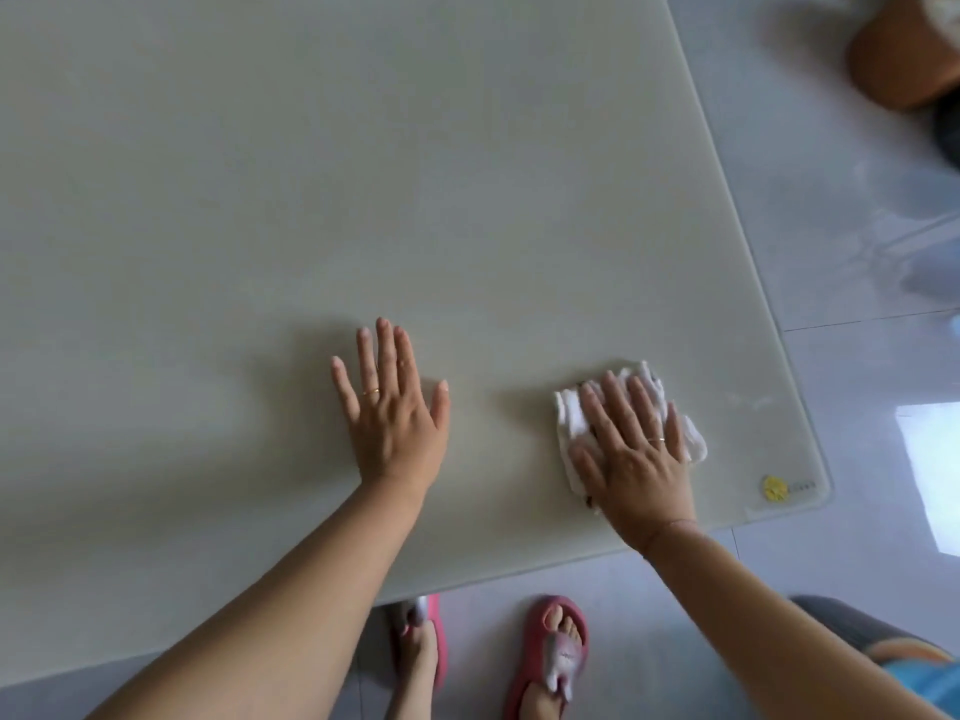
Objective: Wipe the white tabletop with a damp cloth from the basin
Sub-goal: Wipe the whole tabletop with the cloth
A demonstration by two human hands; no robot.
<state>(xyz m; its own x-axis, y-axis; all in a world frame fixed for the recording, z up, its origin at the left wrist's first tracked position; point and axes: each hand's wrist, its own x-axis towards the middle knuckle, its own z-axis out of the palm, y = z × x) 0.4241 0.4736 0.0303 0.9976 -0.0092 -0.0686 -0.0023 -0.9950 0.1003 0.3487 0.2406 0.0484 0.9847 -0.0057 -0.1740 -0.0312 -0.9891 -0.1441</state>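
Observation:
The white tabletop (363, 174) fills most of the head view. My right hand (631, 449) lies flat on a crumpled white cloth (569, 413) near the table's front right corner, pressing it onto the surface with fingers spread. My left hand (395, 407) rests palm down on the bare tabletop to the left of the cloth, fingers apart, holding nothing. No basin is in view.
A yellow sticker (775, 489) marks the table's front right corner. Beyond the right edge is glossy tiled floor (831, 200), with a brown round object (904, 54) at the top right. My feet in pink slippers (550, 652) stand below the front edge.

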